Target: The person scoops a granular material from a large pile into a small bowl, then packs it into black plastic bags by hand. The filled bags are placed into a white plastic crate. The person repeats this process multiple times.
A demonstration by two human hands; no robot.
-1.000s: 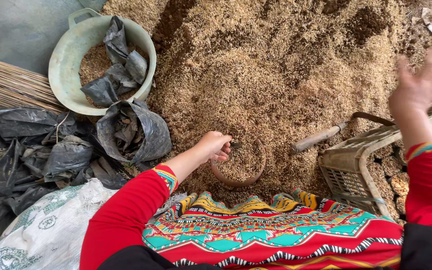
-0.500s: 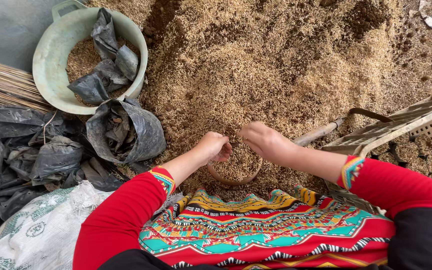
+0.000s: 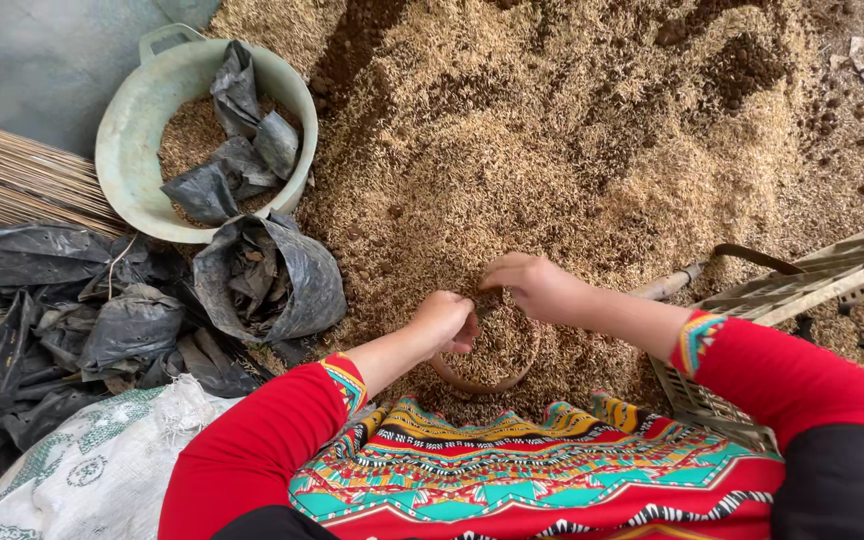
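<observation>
A wide heap of dry tan husk mixed with dark soil point(image 3: 572, 130) covers the ground in front of me. A small round brown bowl point(image 3: 487, 365), filled with the husk mix, sits at the heap's near edge by my knees. My left hand point(image 3: 444, 320) grips the bowl's left rim with curled fingers. My right hand point(image 3: 532, 287) rests palm down on the husk just behind the bowl, fingers together and slightly bent. Both arms wear red sleeves with patterned cuffs.
A pale green basin point(image 3: 202, 135) with husk and black plastic bags stands at upper left. More crumpled black bags point(image 3: 132, 320) lie beside it, above a white woven sack point(image 3: 82, 470). A woven plastic basket point(image 3: 802, 300) and a tool handle point(image 3: 667, 285) sit right.
My right hand came down from high on the right to the husk behind the bowl. My left hand stayed on the bowl's rim.
</observation>
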